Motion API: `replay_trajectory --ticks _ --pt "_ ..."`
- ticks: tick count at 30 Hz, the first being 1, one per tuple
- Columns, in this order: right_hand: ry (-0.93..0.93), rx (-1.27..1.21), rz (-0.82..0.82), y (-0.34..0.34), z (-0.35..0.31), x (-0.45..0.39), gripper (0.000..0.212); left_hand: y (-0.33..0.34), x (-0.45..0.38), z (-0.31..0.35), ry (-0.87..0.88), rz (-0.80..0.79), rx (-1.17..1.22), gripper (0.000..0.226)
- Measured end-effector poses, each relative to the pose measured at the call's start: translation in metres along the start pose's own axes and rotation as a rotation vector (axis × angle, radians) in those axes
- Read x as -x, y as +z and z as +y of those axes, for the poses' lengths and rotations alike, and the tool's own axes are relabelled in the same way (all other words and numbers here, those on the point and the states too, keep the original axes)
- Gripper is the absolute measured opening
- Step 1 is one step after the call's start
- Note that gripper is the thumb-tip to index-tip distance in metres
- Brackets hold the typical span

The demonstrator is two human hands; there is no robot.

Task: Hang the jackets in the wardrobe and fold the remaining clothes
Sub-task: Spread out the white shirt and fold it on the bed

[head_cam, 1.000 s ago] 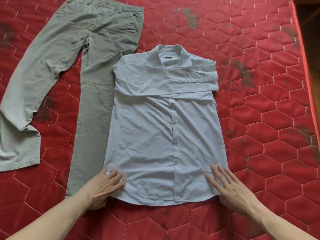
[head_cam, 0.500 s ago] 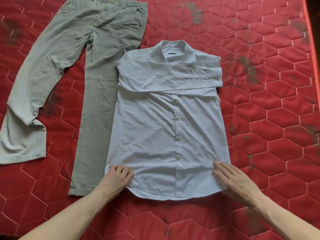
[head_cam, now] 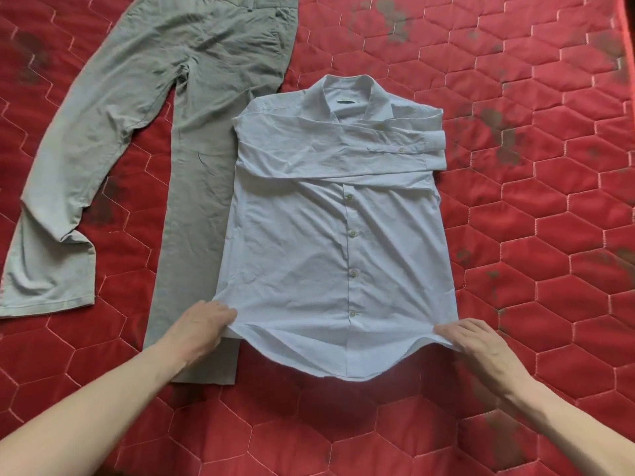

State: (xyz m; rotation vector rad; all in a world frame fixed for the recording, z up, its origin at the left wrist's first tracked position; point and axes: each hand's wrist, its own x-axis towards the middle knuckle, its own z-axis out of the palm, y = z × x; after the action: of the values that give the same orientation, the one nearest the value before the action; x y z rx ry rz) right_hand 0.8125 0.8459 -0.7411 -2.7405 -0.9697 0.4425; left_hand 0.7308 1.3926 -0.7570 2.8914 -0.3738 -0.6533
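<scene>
Left hand (head_cam: 202, 326): pinches the lower left hem corner of a pale blue button-up cotton shirt (head_cam: 330, 242), raised slightly. Right hand (head_cam: 481, 345): grips the lower right hem corner likewise. Shirt: front up, sleeves folded across chest, on a red hexagon-quilted mattress (head_cam: 532, 235). Grey-green cotton trousers (head_cam: 192, 187): spread flat beside the shirt, one leg partly under its left edge.

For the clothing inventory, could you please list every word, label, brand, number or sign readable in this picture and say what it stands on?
No text can be read here.
Neck label inside the collar of the white shirt: a small dark strip, too small and blurred to read.
Grey trousers: no label or print shows.
Red quilted mattress: only stitched hexagons and dark stains, no writing.
</scene>
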Motion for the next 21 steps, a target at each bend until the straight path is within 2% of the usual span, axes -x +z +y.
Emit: replay_trajectory --ticks 3,5,9,11,13,17,21 --pt "0.246 -0.186 0.097 -0.009 0.000 -0.005 0.025 -0.022 0.002 -0.004 0.105 0.046 0.044 0.032" --pt "0.344 -0.317 0.145 -0.015 0.000 -0.010 0.025 -0.039 0.004 -0.004 0.182 0.072 0.036 0.022" --pt "0.488 -0.630 0.249 -0.038 0.010 -0.038 0.023 -0.066 -0.011 -0.011 0.314 0.155 -0.083 0.018" --pt "0.544 -0.725 0.317 -0.049 0.014 -0.063 0.028 -0.083 -0.028 -0.016 0.297 0.231 -0.096 0.022" --pt "0.591 -0.773 0.393 -0.059 0.018 -0.091 0.028 -0.096 -0.046 -0.020 0.177 0.332 -0.019 0.027" --pt "0.680 -0.803 0.513 -0.061 0.027 -0.142 0.027 -0.103 -0.089 -0.027 -0.187 0.415 0.374 0.021" --pt "0.737 -0.701 0.512 -0.059 0.033 -0.177 0.039 -0.104 -0.132 -0.042 -0.423 0.469 0.566 0.026"
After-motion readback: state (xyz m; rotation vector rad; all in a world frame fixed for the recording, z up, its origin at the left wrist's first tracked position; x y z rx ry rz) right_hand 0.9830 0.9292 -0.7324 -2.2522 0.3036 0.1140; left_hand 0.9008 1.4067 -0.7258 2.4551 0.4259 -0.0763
